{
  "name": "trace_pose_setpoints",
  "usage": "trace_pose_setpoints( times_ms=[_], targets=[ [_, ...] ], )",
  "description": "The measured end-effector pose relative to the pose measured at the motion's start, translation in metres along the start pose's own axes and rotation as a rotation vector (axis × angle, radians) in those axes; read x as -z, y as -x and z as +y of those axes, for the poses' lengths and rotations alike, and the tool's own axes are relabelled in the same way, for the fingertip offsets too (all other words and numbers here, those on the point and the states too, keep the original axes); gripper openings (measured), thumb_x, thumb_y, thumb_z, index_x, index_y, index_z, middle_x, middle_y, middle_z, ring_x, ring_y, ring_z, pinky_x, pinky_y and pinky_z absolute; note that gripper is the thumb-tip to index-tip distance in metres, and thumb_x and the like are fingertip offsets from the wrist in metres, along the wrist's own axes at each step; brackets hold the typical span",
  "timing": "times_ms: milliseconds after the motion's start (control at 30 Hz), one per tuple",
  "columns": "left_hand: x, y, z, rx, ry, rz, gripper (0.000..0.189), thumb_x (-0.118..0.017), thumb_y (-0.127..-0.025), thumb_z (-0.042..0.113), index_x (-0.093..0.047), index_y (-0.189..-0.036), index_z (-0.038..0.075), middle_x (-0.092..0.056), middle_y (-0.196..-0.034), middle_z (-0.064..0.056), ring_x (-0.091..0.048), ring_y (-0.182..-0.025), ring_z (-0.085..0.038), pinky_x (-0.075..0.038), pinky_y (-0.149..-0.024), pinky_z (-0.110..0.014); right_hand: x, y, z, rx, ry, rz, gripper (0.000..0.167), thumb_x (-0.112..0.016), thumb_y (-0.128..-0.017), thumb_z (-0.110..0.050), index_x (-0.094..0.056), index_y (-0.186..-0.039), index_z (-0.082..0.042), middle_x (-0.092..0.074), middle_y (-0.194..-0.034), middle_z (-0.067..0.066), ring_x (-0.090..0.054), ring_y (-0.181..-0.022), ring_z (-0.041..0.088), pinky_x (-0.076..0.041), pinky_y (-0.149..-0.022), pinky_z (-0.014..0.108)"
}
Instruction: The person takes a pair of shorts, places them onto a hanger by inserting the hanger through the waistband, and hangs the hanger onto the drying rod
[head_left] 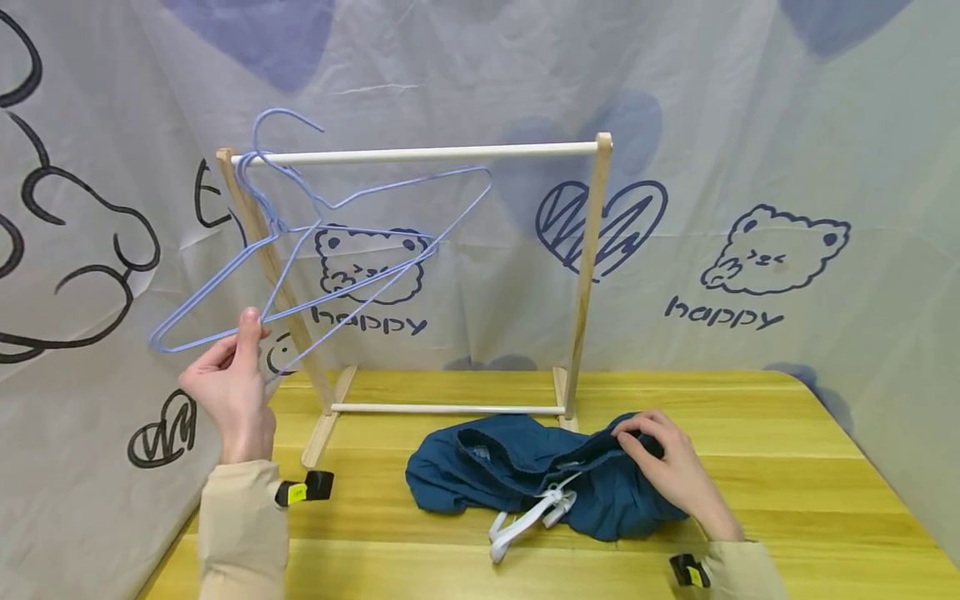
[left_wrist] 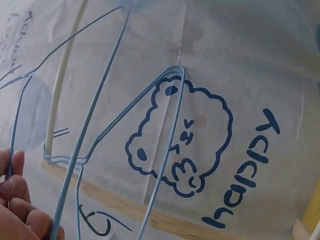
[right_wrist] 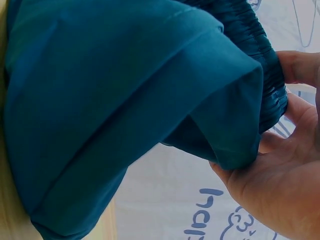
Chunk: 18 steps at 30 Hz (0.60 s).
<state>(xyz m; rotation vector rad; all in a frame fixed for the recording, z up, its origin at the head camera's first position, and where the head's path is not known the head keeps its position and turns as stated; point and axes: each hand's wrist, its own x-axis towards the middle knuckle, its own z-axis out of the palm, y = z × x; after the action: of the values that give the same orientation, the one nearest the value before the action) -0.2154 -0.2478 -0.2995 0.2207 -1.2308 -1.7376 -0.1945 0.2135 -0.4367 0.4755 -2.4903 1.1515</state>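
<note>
My left hand [head_left: 236,387] holds a light blue wire hanger [head_left: 412,181], thumb and fingers pinching its side low on the left. The hanger tilts in front of the rack, its hook up near the rail. Dark blue drawstring pants [head_left: 517,450] lie bunched on the table, their elastic waistband open towards me and a white drawstring [head_left: 525,525] tied in front. My right hand [head_left: 678,467] grips the waistband at its right end; in the right wrist view the fingers [right_wrist: 302,67] touch the gathered elastic. Folds hide how long the legs are.
A small wooden rack [head_left: 588,275] with a white rail [head_left: 450,153] stands at the back of the yellow wood table [head_left: 787,492]. More blue hangers [head_left: 375,232] hang at the rail's left end. A printed cloth [head_left: 862,150] hangs behind and at the sides.
</note>
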Motion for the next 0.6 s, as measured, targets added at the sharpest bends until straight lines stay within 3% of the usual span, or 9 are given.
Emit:
trace_pose_setpoints(
  times_ms=[133,333,600],
  targets=[
    [0.014,0.023,-0.006,0.066,0.042,-0.023,0.024,-0.086,-0.079,0.016,-0.075,-0.061,0.005,-0.071,-0.057,0.004,-0.035,-0.035,-0.001,-0.025,-0.039,-0.015,0.000,0.000,0.001,-0.011,0.001,-0.003,0.013,-0.064,-0.098,-0.013,-0.074,-0.102,-0.020,-0.066,-0.105,-0.001,-0.058,-0.098,0.006,-0.049,-0.087,0.031],
    [0.036,0.052,-0.021,0.127,0.089,-0.096,0.025,-0.080,-0.083,0.004,-0.073,-0.059,0.003,-0.069,-0.055,0.001,-0.037,-0.034,-0.002,-0.029,-0.039,-0.016,0.002,0.000,0.000,-0.027,-0.009,-0.008,0.013,-0.063,-0.099,-0.013,-0.074,-0.103,-0.020,-0.067,-0.107,-0.001,-0.058,-0.099,0.007,-0.048,-0.088,0.032],
    [0.047,0.074,-0.043,0.202,0.046,-0.200,0.026,-0.076,-0.085,-0.003,-0.074,-0.061,0.007,-0.062,-0.051,0.004,-0.041,-0.040,-0.002,-0.031,-0.044,-0.016,0.002,-0.001,0.001,-0.046,-0.015,-0.016,0.013,-0.061,-0.100,-0.013,-0.072,-0.105,-0.018,-0.066,-0.109,0.000,-0.056,-0.100,0.004,-0.047,-0.089,0.031]
  ],
)
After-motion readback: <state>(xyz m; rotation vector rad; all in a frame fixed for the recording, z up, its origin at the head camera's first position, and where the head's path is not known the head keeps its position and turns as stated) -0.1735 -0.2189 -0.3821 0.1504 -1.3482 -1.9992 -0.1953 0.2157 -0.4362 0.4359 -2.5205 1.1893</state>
